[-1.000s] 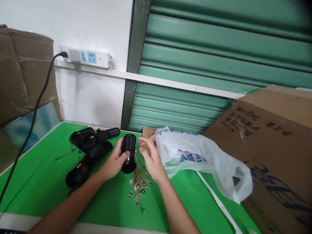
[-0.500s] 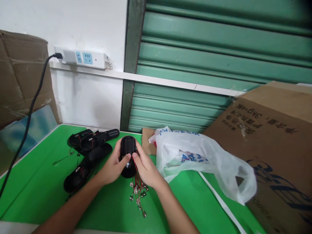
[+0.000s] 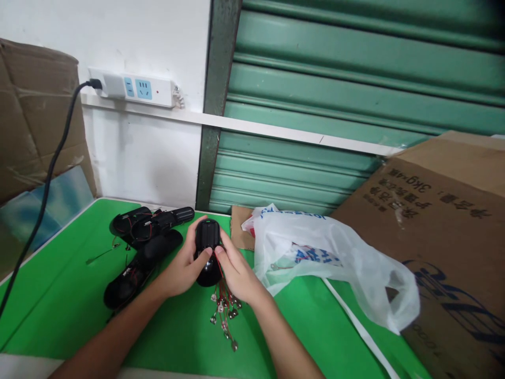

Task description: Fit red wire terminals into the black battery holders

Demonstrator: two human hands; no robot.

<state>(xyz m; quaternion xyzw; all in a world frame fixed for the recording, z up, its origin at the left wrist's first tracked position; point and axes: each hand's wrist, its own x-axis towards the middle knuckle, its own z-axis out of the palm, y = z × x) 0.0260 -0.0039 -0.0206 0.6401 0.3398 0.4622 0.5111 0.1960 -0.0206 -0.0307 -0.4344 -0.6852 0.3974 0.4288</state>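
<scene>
Between both hands is a black plastic casing point(image 3: 208, 234) with a long slotted recess in its upper part and a glossy rounded lower end. My left hand point(image 3: 184, 268) wraps its left side, thumb pressed near the middle. Closed on the opposite side, my right hand point(image 3: 235, 271) has its thumb tip close to the left one, beside a thin red wire. A bunch of red and black wires with small metal contacts point(image 3: 225, 313) spreads over the green tabletop below the right palm. Whether that hand also grips these wires is hidden.
Several similar black casings point(image 3: 132, 279) with thin wires lie at the left. A white plastic bag point(image 3: 315, 252) and a cardboard piece point(image 3: 241, 226) are to the right. A large carton point(image 3: 442, 237) stands farther right. A black cable point(image 3: 51, 173) hangs from the power strip point(image 3: 130, 88).
The camera view has shifted slightly. Both hands keep the same hold on the casing, whose top seems tipped very slightly; the thumbs stay at its middle.
</scene>
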